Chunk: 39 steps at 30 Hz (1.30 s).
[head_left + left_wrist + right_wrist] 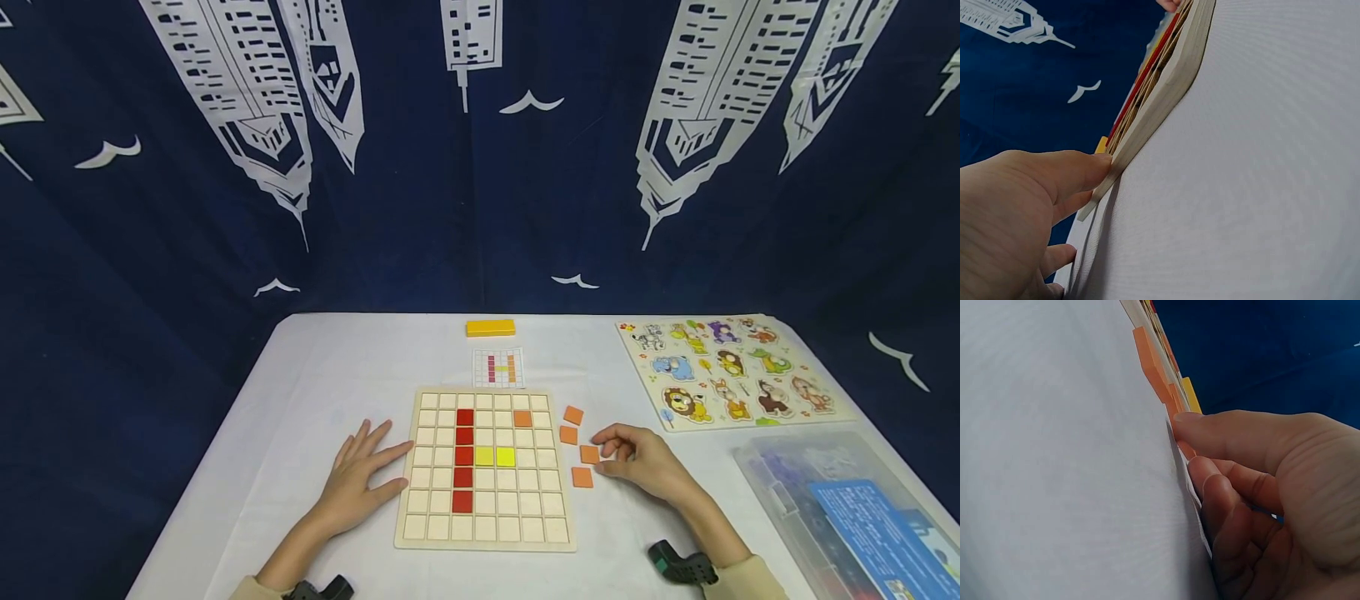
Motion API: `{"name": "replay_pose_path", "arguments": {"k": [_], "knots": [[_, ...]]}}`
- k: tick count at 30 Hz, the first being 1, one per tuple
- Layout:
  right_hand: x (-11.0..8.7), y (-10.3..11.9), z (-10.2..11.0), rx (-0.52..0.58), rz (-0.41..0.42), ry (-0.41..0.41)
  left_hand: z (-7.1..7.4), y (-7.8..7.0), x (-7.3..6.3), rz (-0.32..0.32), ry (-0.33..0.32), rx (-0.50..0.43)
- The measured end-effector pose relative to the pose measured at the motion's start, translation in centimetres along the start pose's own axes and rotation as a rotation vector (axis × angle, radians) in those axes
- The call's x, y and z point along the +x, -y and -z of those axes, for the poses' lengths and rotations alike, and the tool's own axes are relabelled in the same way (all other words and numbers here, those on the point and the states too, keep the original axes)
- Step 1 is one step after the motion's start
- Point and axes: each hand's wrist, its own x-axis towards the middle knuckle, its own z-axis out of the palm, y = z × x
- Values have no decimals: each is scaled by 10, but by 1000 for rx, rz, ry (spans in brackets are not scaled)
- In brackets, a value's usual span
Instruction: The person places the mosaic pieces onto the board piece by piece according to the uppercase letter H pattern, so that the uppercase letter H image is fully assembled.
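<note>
A wooden grid board [486, 547] lies on the table, with a column of red tiles [464, 456], two yellow tiles [495, 456] and one orange tile [522, 419] in its cells. At the board's left edge, my left hand [356, 483] is spread, its thumb and index fingertip touching the rim. To the right of the board, my right hand [641, 458] has its thumb and index finger pinching the sides of a loose orange tile [588, 454]. Three more orange tiles [582, 477] lie around it. In the right wrist view, the curled fingers [1222, 506] hang low over the cloth.
Behind the board lies a pattern card [497, 368] with a coloured grid, and beyond it a yellow block [491, 328]. An animal puzzle board [712, 375] sits at the back right. Nearer stands a clear plastic box [780, 483] with a blue label. A dark curtain [480, 208] hangs behind.
</note>
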Motion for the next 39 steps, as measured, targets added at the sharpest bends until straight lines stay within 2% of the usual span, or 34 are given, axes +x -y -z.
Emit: {"name": "replay_pose_path", "arguments": {"k": [6,14,25,31,39], "knots": [[0,0,-1,-8,-1,3,0,1,-1,1,-7,-7],[2,-1,-4,-63,-7,-11,-1,2,-4,-43,-57,-4],[2,0,-3,-124,18,-46,0,1,-3,-12,-16,-17],[-1,2,6,-112,14,-51,-1,0,-2,-1,-6,-23],[3,24,19,-154,66,-60,1,-3,1,-2,-7,-10]]}}
